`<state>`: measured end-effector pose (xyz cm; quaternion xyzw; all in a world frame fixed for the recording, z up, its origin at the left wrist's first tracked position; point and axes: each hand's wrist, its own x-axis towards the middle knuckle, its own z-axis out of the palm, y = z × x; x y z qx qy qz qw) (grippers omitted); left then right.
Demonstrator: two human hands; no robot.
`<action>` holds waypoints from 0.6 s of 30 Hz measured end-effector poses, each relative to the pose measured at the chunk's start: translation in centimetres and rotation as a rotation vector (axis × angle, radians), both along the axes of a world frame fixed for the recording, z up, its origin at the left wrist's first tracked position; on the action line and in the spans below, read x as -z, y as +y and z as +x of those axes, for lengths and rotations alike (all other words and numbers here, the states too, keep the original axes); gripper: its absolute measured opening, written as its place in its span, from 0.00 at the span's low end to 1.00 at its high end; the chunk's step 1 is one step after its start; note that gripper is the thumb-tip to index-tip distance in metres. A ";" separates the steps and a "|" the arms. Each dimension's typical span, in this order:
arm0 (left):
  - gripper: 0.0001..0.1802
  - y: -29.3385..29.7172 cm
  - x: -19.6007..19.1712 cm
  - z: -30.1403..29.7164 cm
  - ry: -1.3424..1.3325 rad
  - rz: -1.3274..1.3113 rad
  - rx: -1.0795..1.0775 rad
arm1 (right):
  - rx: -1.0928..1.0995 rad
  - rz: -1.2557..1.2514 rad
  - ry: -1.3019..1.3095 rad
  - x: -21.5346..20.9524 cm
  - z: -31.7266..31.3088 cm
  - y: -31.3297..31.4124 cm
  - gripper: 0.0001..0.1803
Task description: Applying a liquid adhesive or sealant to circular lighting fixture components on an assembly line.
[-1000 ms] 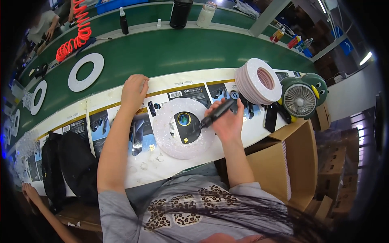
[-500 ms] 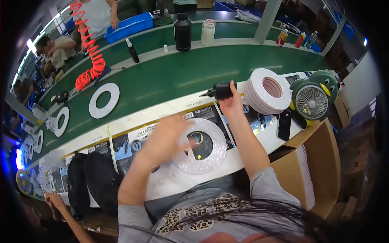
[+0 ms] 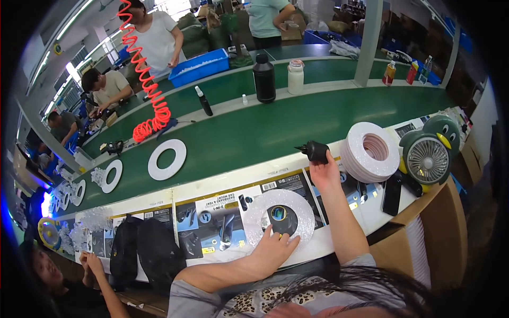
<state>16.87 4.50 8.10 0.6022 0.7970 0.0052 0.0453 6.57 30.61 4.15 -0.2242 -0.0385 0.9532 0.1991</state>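
A white glittery ring (image 3: 301, 207) lies flat on the white bench in front of me, over printed sheets. My left hand (image 3: 273, 253) rests at its near edge, fingers apart and touching it, with nothing gripped. Above and to the right of that ring, my right hand (image 3: 325, 172) is closed round a small black squeeze bottle (image 3: 317, 152), its thin nozzle pointing left. Beside the right hand stands a stack of similar rings (image 3: 354, 159), pinkish along the side.
More rings (image 3: 177, 168) lie on the green belt (image 3: 238, 132). A penguin-shaped fan (image 3: 427, 159), a black phone (image 3: 392, 194) and an open carton (image 3: 442, 233) are at the right. Black cloth (image 3: 154, 241) lies left, near a co-worker's hands (image 3: 91, 261). A red coiled hose (image 3: 151, 95) hangs above.
My left hand has come down from a blurred motion over the ring's left side to its near edge. My right hand still holds the bottle. The whole view has shifted.
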 end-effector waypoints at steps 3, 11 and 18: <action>0.33 0.2 -0.4 -0.3 -0.006 -0.037 0.041 | 0.020 -0.010 0.053 -0.2 0.2 0.6 0.14; 0.25 0.8 -1.3 -3.0 -0.005 -0.034 -0.009 | 0.060 0.010 0.083 -1.3 1.1 0.9 0.15; 0.32 5.2 -2.4 -16.1 0.323 0.125 -0.228 | 0.039 0.062 0.102 -1.2 0.9 0.6 0.16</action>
